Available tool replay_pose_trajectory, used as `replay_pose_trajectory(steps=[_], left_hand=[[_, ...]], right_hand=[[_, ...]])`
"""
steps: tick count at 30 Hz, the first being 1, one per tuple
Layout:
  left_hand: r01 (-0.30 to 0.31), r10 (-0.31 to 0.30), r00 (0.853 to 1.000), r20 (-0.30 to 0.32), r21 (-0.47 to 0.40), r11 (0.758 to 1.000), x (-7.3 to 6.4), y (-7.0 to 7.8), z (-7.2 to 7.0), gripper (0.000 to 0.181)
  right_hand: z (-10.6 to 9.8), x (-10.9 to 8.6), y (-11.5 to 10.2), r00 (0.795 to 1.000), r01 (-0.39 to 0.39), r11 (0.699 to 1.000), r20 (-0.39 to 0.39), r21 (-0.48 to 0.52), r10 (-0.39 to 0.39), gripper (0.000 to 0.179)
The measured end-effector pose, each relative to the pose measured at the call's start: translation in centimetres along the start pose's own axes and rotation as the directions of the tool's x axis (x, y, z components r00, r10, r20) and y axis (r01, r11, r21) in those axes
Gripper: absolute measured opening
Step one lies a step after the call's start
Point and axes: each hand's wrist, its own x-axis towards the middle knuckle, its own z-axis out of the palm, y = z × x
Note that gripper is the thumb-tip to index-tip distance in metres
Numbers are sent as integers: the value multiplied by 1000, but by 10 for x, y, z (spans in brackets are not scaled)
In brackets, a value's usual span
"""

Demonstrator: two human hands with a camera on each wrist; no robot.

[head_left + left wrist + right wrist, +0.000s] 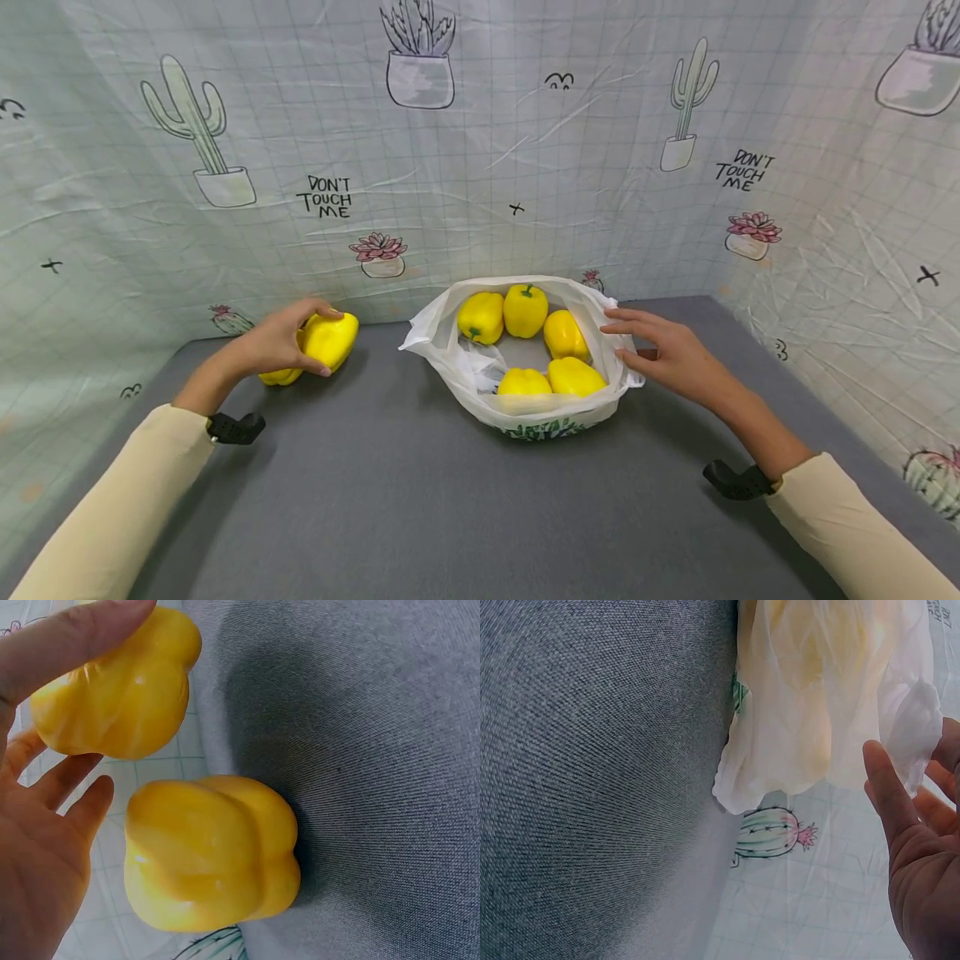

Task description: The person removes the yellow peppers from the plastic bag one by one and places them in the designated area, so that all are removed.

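My left hand (281,337) grips a yellow bell pepper (332,340) between thumb and fingers, at the left of the head view. In the left wrist view the held bell pepper (124,697) is lifted off the table. Below it, a second yellow bell pepper (210,855) sits on the table, mostly hidden behind the hand in the head view. A white plastic bag (453,379) stands wide-mouthed near the middle, with several yellow bell peppers (525,312) inside. At the bag's right rim is my right hand (675,354), its fingers extended and spread at the edge.
The grey cloth-covered table (450,517) stretches under everything. Behind it and at both sides hangs a pale curtain (480,150) printed with cacti and potted plants. Each wrist wears a black band (236,428).
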Motion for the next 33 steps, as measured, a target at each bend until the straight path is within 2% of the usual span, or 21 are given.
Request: replay_pose_trajectory(steps=[8,21,28,33], left_hand=[[40,-41,999,9,49,998,1,2,4,86],[87,-87,996,7,61,994,-2,5,10,86],[39,-38,999,-18,53,998,-3,4,12,84],[-1,1,1000,-5,56,998,-2,3,13,84]], right_hand=[[1,-1,-1,1000,15,1000,-6,11,-15,40],[3,-2,0,1000,0,1000,-6,3,0,39],[3,-1,0,1000,6,1000,-14,-4,-6,39],[3,-1,-1,1000,7,1000,-8,-5,-7,38]])
